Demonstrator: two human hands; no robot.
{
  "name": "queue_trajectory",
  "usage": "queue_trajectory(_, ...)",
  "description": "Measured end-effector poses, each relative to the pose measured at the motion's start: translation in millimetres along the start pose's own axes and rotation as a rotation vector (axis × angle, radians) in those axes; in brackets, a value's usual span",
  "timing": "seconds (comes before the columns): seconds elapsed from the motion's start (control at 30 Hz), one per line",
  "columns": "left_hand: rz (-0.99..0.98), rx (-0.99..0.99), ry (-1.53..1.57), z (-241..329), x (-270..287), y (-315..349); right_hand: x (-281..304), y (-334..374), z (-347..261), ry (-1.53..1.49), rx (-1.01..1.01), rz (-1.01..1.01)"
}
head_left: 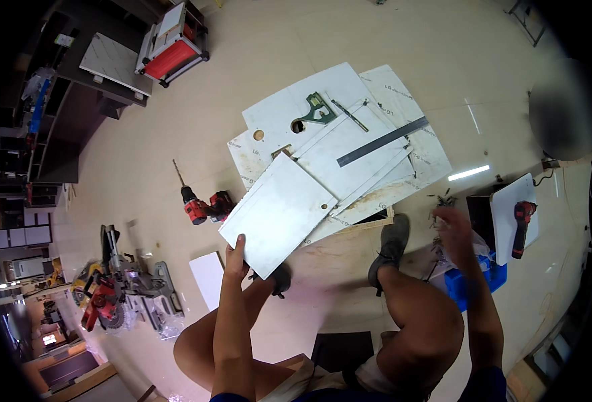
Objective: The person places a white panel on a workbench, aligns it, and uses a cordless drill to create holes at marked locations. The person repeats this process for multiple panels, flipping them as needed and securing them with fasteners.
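Workshop floor, panels stacked at twelve o'clock.
Left hand (235,258) fingers grip white panel (277,213), hole drilled; right hand (451,224), blurred, grasp unclear, by screws (441,199).

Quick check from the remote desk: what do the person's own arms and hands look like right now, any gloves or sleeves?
Both hands are bare, with no gloves. The left hand and its forearm show no watch or band. The right hand is motion-blurred, so fine detail there cannot be told. Both forearms are uncovered; dark blue sleeve edges show only near the lower edge of the picture. No cables or markings are visible on either arm.
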State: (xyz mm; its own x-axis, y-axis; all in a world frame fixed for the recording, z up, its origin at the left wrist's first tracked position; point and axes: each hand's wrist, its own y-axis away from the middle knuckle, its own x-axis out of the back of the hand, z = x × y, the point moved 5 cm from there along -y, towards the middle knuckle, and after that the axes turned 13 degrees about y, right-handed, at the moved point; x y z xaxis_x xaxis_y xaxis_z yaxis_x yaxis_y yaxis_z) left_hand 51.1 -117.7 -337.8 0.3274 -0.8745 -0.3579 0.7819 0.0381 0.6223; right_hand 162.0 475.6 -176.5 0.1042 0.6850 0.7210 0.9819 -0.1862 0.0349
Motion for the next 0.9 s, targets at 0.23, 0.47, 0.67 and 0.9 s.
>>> queue_trajectory(0.23,0.132,-0.017,0.175,5,-66,48,-93,-98,-93,-0.067,0.179,-0.336)
queue_trajectory(0.47,0.007,-0.224,0.073,48,-53,88,-128,-136,-157,-0.216,0.163,-0.575)
queue_trajectory(0.67,-0.034,-0.286,-0.09,131,-30,123,-174,-128,-220,-0.612,0.036,-0.791)
queue_trajectory(0.9,-0.309,0.129,-0.025,183,6,64,-199,-101,-201,-0.574,-0.289,-0.263)
